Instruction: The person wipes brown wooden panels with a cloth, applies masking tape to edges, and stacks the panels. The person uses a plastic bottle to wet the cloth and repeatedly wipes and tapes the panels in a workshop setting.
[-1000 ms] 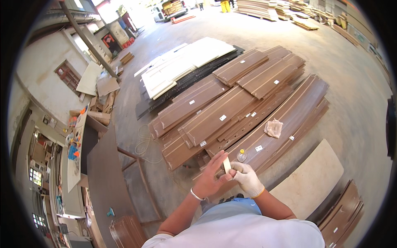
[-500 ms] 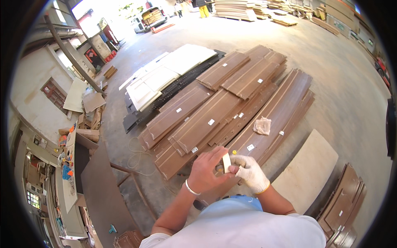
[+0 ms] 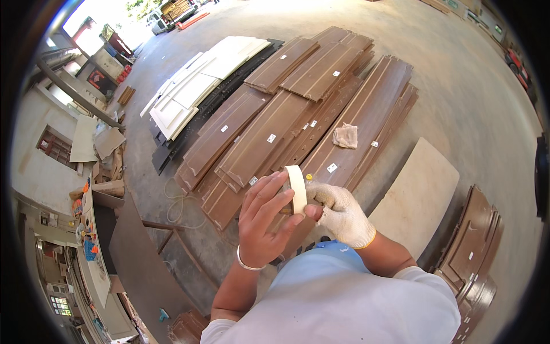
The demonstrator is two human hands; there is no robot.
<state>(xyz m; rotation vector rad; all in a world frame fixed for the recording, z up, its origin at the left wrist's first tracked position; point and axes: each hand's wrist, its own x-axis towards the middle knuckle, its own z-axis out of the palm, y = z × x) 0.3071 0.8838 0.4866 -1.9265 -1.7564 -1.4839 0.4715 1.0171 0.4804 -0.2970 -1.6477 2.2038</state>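
Note:
A roll of cream masking tape (image 3: 297, 190) stands on edge between my two hands, above the stacked panels. Bare except for a pale bracelet on its wrist, my left hand (image 3: 265, 207) grips the roll from the left, thumb low and fingers along its upper side. My right hand (image 3: 342, 214) wears a white knit glove with the thumb tip bare. Its fingers are curled, and that thumb presses at the roll's right edge. Whether a strip of tape lies under the thumb is too small to see. Beyond lies a crumpled pinkish cloth (image 3: 345, 136) on a brown panel (image 3: 372, 103).
White panels (image 3: 215, 69) lie left of the brown stacks, over black ones. A plain beige board (image 3: 415, 195) and more brown panels (image 3: 472, 235) are to my right. At left stand a dark board (image 3: 137, 252) and a cluttered bench. A loaded truck (image 3: 169, 14) is far off.
Both hands and the tape roll have come up closer to the camera. My left fingers have spread further along the roll. The view has tilted down, so the panels sit higher.

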